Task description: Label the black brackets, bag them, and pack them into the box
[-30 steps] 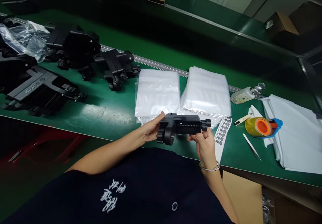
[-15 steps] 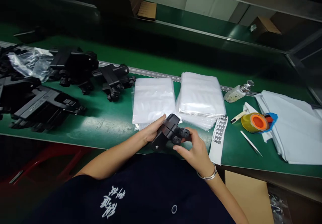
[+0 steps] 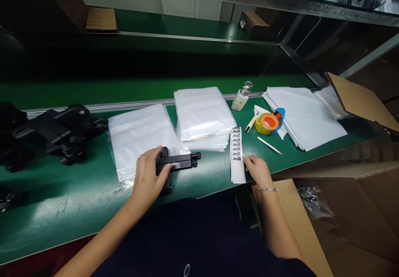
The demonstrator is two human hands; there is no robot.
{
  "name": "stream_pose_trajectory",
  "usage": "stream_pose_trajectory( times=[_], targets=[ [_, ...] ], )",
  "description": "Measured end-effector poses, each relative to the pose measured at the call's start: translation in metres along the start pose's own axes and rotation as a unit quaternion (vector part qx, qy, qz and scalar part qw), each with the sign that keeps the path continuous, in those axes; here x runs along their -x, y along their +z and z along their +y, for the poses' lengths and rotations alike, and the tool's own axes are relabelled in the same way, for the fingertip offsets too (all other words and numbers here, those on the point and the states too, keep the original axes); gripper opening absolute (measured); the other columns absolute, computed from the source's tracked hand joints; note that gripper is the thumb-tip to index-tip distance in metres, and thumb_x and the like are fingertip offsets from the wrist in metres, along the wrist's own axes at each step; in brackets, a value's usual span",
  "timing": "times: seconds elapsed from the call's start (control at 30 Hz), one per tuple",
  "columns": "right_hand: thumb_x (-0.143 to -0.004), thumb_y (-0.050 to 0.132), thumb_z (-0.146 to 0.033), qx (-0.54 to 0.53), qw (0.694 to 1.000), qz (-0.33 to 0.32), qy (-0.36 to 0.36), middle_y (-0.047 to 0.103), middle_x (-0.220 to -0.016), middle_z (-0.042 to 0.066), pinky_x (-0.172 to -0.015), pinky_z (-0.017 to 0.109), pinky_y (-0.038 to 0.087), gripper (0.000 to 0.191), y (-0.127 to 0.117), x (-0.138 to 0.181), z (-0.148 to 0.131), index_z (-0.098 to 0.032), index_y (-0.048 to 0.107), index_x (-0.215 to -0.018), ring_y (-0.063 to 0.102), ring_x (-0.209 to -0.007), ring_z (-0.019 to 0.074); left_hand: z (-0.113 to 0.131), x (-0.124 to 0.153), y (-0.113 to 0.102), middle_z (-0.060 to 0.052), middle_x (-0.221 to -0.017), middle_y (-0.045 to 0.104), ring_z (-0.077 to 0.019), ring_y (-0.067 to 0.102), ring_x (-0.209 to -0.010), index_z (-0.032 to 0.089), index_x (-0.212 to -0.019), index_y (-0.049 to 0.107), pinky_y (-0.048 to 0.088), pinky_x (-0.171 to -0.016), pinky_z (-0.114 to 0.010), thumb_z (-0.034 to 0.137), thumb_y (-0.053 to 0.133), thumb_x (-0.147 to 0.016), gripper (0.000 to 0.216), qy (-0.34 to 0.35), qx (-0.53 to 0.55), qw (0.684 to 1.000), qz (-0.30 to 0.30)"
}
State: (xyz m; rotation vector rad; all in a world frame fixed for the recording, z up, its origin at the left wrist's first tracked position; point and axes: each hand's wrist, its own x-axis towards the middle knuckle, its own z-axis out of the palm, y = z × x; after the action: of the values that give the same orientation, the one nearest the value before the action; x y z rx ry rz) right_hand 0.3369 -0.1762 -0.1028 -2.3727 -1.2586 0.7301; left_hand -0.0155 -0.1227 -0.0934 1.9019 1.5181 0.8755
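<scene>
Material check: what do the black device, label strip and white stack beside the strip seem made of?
Black device: probably hard plastic, mostly matte, from its even colour and moulded-looking knobs.
Label strip: paper or thin film, hard to tell; flat, white, printed with dark blocks.
White stack: likely thin plastic sheets, semi-glossy, from the highlights and layered edges.

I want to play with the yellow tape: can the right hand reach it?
Probably yes: the tape lies a little beyond the right hand, with only thin tweezers lying between.
</scene>
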Motion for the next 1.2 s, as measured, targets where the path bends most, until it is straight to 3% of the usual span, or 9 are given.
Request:
stream_pose_trajectory(
  times=[0.1,0.23,0.37,0.47,0.6,0.7,0.87,1.1,1.2],
  targets=[
    [-0.083,0.048,-0.051,-0.055,0.998,0.023,-0.001,0.064,-0.066,0.005,-0.063,0.031,0.037,0.035,0.008,0.001,0.0,-0.019,0.062,-0.083,0.059,-0.067,0.0222,0.039,-0.004,0.034,-0.01,-0.114,0.066,-0.0273,0.062,-0.109,0.022,-0.117,0.063,0.048,-0.1,-0.045,0.033,0.049,-0.092,0.031,0.059,0.108,0.969,-0.214],
    [-0.08,0.049,-0.05,-0.13,0.991,-0.009,-0.013,0.061,-0.06,0.003,-0.061,0.03,0.04,0.036,0.013,-0.001,0.0,-0.017,0.064,-0.085,0.058,-0.061,0.0195,0.071,-0.014,0.104,-0.013,-0.14,0.055,-0.03,0.052,-0.129,0.021,-0.129,0.056,0.041,-0.109,-0.046,0.025,0.059,-0.084,0.046,-0.062,0.278,0.879,-0.381],
    [-0.077,0.052,-0.053,-0.202,0.977,-0.07,-0.022,0.057,-0.052,-0.001,-0.045,0.026,0.036,0.04,0.018,0.002,0.004,-0.016,0.065,-0.079,0.045,-0.043,0.0124,0.077,-0.02,0.147,-0.016,-0.139,0.055,-0.0294,0.051,-0.129,0.019,-0.13,0.053,0.041,-0.105,-0.046,0.024,0.064,-0.082,0.049,-0.166,0.411,0.812,-0.381],
    [-0.076,0.054,-0.054,-0.233,0.97,-0.069,-0.02,0.059,-0.057,0.0,-0.04,0.025,0.036,0.042,0.019,0.004,0.01,-0.015,0.066,-0.085,0.044,-0.042,0.0113,0.08,-0.021,0.152,-0.016,-0.133,0.059,-0.0267,0.056,-0.122,0.019,-0.126,0.054,0.045,-0.097,-0.042,0.027,0.064,-0.083,0.045,-0.218,0.416,0.809,-0.353],
    [-0.076,0.06,-0.049,-0.287,0.958,0.027,-0.002,0.068,-0.102,0.011,-0.055,0.026,0.054,0.044,0.016,0.002,0.015,-0.016,0.063,-0.105,0.063,-0.082,0.0186,0.092,-0.02,0.149,-0.013,-0.128,0.061,-0.0236,0.057,-0.118,0.019,-0.117,0.056,0.043,-0.098,-0.04,0.025,0.062,-0.084,0.034,-0.237,0.425,0.804,-0.34],
    [-0.072,0.067,-0.044,-0.386,0.922,-0.005,0.026,0.062,-0.123,0.012,-0.062,0.028,0.059,0.048,0.013,-0.002,0.015,-0.019,0.06,-0.113,0.065,-0.098,0.0206,0.099,-0.02,0.147,-0.013,-0.135,0.057,-0.023,0.054,-0.124,0.02,-0.115,0.055,0.041,-0.101,-0.039,0.025,0.065,-0.083,0.034,-0.27,0.45,0.782,-0.335],
    [-0.068,0.07,-0.045,-0.387,0.92,-0.064,0.017,0.067,-0.089,0.005,-0.049,0.024,0.05,0.043,0.014,-0.004,0.013,-0.017,0.065,-0.101,0.06,-0.066,0.0131,0.094,-0.023,0.149,-0.013,-0.131,0.057,-0.0225,0.053,-0.123,0.02,-0.11,0.057,0.042,-0.1,-0.037,0.027,0.07,-0.08,0.034,-0.275,0.465,0.764,-0.353],
    [-0.066,0.071,-0.051,-0.357,0.93,-0.089,-0.021,0.049,-0.052,-0.005,-0.043,0.022,0.031,0.035,0.015,0.004,0.008,-0.018,0.061,-0.068,0.039,-0.046,0.0082,0.087,-0.023,0.152,-0.007,-0.109,0.06,-0.0168,0.058,-0.094,0.021,-0.123,0.056,0.047,-0.083,-0.03,0.023,0.069,-0.076,0.049,-0.145,0.387,0.876,-0.25],
    [-0.069,0.069,-0.056,-0.372,0.92,-0.111,-0.054,0.045,-0.049,-0.006,-0.044,0.023,0.034,0.038,0.014,0.007,0.007,-0.019,0.058,-0.068,0.039,-0.044,0.0092,0.093,-0.024,0.152,-0.006,-0.101,0.066,-0.0167,0.061,-0.087,0.019,-0.126,0.056,0.047,-0.079,-0.029,0.022,0.067,-0.076,0.052,-0.097,0.415,0.856,-0.292]
  ],
)
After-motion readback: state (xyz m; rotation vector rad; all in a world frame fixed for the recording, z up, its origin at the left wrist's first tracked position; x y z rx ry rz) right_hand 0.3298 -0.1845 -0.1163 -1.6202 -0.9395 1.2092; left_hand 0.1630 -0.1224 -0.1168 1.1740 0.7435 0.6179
